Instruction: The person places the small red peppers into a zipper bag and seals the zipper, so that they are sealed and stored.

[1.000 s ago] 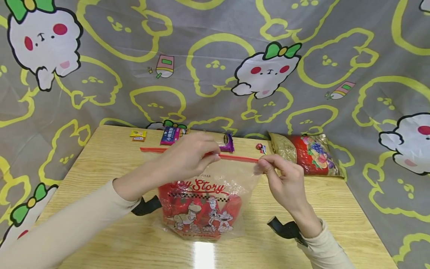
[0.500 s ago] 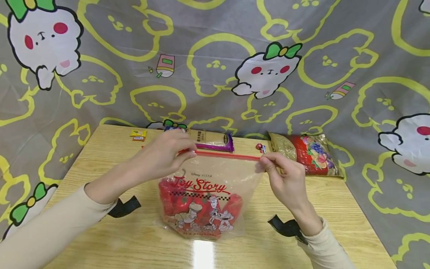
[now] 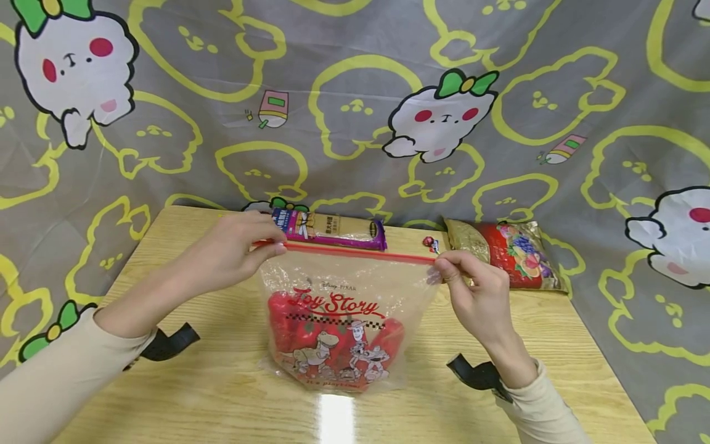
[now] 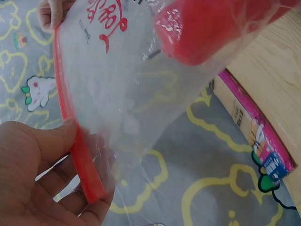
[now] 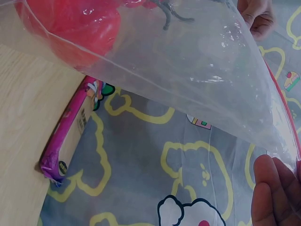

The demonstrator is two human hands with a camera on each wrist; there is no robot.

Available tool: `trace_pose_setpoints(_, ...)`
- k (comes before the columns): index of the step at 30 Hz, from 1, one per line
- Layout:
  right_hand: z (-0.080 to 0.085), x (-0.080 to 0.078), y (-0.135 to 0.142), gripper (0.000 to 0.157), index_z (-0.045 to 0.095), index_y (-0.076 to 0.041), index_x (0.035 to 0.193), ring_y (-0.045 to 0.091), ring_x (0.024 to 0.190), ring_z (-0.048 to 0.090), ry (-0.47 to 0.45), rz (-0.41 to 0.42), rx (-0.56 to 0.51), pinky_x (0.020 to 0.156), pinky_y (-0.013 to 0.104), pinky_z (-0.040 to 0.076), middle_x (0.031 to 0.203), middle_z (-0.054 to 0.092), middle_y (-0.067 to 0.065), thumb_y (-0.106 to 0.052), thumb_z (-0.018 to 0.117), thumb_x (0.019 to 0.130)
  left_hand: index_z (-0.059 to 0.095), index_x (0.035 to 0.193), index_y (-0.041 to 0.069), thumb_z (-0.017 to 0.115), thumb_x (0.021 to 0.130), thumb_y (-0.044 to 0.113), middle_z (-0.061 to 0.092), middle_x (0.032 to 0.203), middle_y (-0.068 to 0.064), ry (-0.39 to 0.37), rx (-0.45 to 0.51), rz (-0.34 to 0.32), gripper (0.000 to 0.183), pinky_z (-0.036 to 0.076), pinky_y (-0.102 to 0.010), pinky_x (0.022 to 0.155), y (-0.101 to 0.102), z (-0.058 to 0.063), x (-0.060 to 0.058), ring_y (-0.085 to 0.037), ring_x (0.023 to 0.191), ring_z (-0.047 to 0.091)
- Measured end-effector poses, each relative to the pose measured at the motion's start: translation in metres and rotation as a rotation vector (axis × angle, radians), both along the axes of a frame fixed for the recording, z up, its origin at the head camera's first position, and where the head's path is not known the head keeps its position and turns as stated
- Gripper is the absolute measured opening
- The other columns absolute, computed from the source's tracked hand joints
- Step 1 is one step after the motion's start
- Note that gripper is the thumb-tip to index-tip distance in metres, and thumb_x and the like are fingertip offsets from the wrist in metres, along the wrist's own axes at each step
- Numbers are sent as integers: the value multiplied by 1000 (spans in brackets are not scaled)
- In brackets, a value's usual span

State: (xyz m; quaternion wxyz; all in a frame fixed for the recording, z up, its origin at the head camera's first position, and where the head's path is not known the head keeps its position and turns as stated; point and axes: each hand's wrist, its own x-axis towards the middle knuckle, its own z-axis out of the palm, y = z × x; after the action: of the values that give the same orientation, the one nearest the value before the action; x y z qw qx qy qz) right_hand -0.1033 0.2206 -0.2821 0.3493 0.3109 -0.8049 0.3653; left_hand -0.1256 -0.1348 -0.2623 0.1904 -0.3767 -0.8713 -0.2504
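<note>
A clear zip bag (image 3: 355,280) with red "Toy Story" print stands upright on the table. Several glossy red things (image 4: 193,37) fill its lower part; dark stems (image 5: 169,14) show among them in the right wrist view. My left hand (image 3: 238,250) pinches the red zip strip (image 3: 360,253) near its left end, thumb on one side and fingers on the other. At the opposite end, my right hand (image 3: 479,296) pinches the bag's top corner. The strip is stretched nearly straight between both hands.
Behind the bag lies a purple and beige snack packet (image 3: 338,229) along the table's back edge. To its right are a small red wrapped candy (image 3: 429,242) and a large gold and red bag (image 3: 516,256). Patterned grey cloth (image 3: 355,123) hangs behind the wooden table (image 3: 222,382).
My left hand has slid leftward along the zip strip, from about its middle to near its left end. The right hand keeps its corner and has shifted slightly right.
</note>
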Motion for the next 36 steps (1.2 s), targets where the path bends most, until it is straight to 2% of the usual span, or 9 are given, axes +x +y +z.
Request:
trace_pose_setpoints(11,0,0,4,17,67,-4,82,8,59,63,11,-27,16,59,14,46,68,67,3,11,66,75,67,81,13,70,79,9,63,77,6,13,26,55,6,43,-29,60,-24,-4,0,-8,68,55)
trace_pose_setpoints(23,0,-1,6,14,67,-4,80,6,58,61,-5,-61,41,57,13,44,66,66,0,9,66,76,67,80,12,70,78,7,63,74,5,62,24,71,6,43,-28,58,-26,-5,0,-7,64,53)
trace_pose_setpoints(27,2,-2,7,8,65,-3,86,6,61,57,-50,-149,63,55,14,39,69,63,0,2,66,79,65,81,11,69,79,8,60,73,4,61,23,63,5,41,-27,57,-22,-3,2,-6,61,48)
trace_pose_setpoints(29,4,-1,5,16,64,-2,95,8,63,51,-52,-217,98,56,16,34,73,59,2,-3,68,79,65,82,11,68,81,9,58,72,5,42,23,63,4,40,-26,56,-19,-2,5,-6,61,45)
trace_pose_setpoints(33,13,8,-6,35,60,-3,110,12,61,40,9,-333,192,53,23,28,72,49,5,-9,71,78,65,81,12,66,83,9,54,70,7,-7,53,75,4,38,-23,54,-12,2,13,-5,59,42)
trace_pose_setpoints(36,19,20,-22,37,60,-4,114,11,54,40,67,-325,258,48,24,29,65,48,2,-11,70,79,65,82,13,66,83,10,52,69,9,-27,73,78,4,37,-22,53,-4,7,22,-5,59,42)
